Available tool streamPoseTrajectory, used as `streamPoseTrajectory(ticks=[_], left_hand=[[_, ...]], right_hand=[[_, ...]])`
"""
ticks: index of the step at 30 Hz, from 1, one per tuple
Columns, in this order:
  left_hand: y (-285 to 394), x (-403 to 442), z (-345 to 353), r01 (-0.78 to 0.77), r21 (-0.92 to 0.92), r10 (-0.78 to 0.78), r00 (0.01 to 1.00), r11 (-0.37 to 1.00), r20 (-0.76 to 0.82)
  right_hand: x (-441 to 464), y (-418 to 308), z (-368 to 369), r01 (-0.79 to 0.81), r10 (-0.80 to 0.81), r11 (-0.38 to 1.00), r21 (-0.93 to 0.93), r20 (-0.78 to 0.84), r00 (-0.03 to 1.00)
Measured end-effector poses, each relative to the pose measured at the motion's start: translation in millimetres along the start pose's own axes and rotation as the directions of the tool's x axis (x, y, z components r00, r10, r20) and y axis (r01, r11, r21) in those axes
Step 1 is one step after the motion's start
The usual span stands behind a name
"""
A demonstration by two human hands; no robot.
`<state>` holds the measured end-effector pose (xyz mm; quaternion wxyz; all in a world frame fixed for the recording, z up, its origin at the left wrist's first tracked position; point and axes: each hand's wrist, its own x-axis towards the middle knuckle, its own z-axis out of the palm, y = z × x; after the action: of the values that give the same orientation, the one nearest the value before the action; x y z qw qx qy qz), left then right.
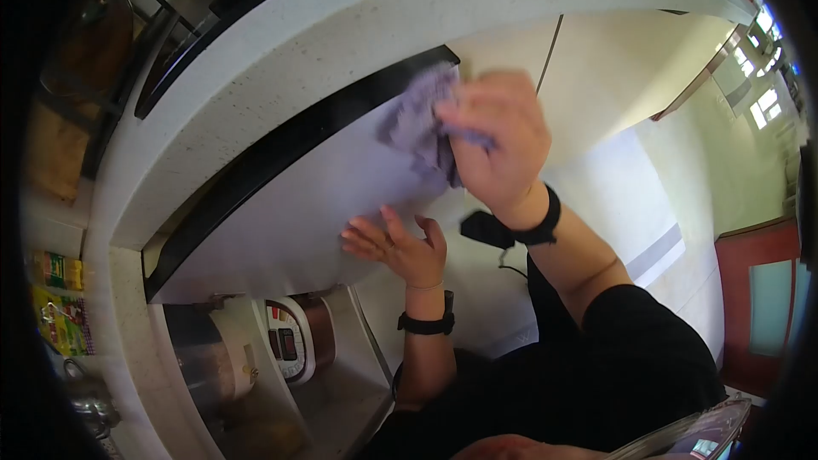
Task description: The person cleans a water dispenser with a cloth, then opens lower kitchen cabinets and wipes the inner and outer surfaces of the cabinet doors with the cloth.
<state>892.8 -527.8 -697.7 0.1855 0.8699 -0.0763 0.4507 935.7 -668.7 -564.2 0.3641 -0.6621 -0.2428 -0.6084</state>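
A crumpled grey-purple cloth (417,123) lies against the upper part of a pale cabinet panel (281,209), close to the end of the black strip (298,132) along the panel's top edge. The person's right hand (503,132) has it pinched between thumb and fingers, though both hand and cloth are blurred. Lower down, the left hand (400,247) is raised in front of the panel, fingers apart and holding nothing; from here I can't tell whether it touches the surface. Each wrist wears a black band. The speckled countertop (281,60) curves above the strip. Below the panel, a brown-and-white appliance (298,336) sits in an open compartment, and colourful packets (61,307) are over at the far left.
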Motion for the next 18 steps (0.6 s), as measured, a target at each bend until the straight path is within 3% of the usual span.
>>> streamPoseTrajectory(ticks=[2,4,6,11,18], left_hand=[[1,-4,-7,0.016,-0.011,-0.016,1.0,1.0,0.022],[0,-3,-5,0.004,-0.021,-0.004,1.0,1.0,0.008],[-2,-4,-5,-0.017,-0.012,0.017,1.0,1.0,0.004],[-1,-5,-3,-0.015,0.009,0.015,1.0,1.0,0.02],[1,-6,1,-0.003,0.003,0.003,1.0,1.0,0.001]], right_hand=[[15,-7,4,-0.024,0.027,0.999,0.034,-0.098,0.995],[-12,1,-7,0.019,-0.019,1.0,0.005,-0.054,0.998],[-40,6,-13,-0.145,0.145,0.989,-0.014,-0.016,0.989],[9,-5,-6,-0.129,0.126,0.991,-0.04,-0.067,0.99],[-23,-3,-12,-0.228,0.228,0.974,0.007,0.006,0.974]])
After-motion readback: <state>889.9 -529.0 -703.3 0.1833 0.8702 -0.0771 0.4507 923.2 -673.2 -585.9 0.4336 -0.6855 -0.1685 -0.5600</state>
